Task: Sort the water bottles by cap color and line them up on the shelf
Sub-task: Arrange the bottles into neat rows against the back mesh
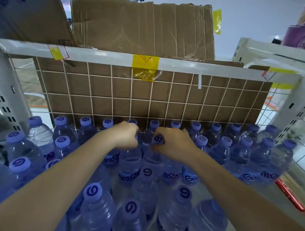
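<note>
Bottles (pixel 131 161) with purple caps stand in rows to the shelf's (pixel 213 190) back edge — both hands' fingers (pixel 126 131) clench one neck each, likely to line them up.

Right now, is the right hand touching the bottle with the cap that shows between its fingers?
Touching. The head view shows the right hand with its fingers curled round the neck of the bottle, its purple cap visible at the thumb.

Upright clear water bottles (pixel 131 161), purple caps (pixel 93 191), crowd the shelf (pixel 213 192).
</note>
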The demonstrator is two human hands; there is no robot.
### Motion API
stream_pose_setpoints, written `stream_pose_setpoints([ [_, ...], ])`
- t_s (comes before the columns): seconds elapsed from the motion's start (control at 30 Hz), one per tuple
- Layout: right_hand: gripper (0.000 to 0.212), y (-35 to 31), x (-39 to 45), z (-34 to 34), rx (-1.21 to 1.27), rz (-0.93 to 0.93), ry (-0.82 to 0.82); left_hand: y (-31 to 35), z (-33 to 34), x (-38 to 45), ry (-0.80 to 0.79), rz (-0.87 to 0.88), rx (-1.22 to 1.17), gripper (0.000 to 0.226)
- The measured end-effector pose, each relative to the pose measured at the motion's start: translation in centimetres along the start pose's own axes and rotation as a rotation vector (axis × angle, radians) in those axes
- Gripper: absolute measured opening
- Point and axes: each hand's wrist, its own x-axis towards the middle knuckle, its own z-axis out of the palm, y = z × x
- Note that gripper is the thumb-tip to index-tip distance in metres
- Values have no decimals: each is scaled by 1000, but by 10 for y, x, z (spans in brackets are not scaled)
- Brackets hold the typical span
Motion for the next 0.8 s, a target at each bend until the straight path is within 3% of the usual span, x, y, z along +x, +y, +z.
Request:
stream_pose_setpoints([
  [0.23,39,-4,17,7,-144,27,36,-11,-2,-3,2,-2,-41,7],
  [0.4,42,-8,26,4,-232,33,-45,-17,2,-3,37,-19,-38,9],
  [0.67,27,5,26,-1,-98,-207,-233,-20,4,0,22,-5,-32,10],
  [0.8,29,2,26,-8,-136,-220,-259,-20,5,1,27,-3,-33,12],
])
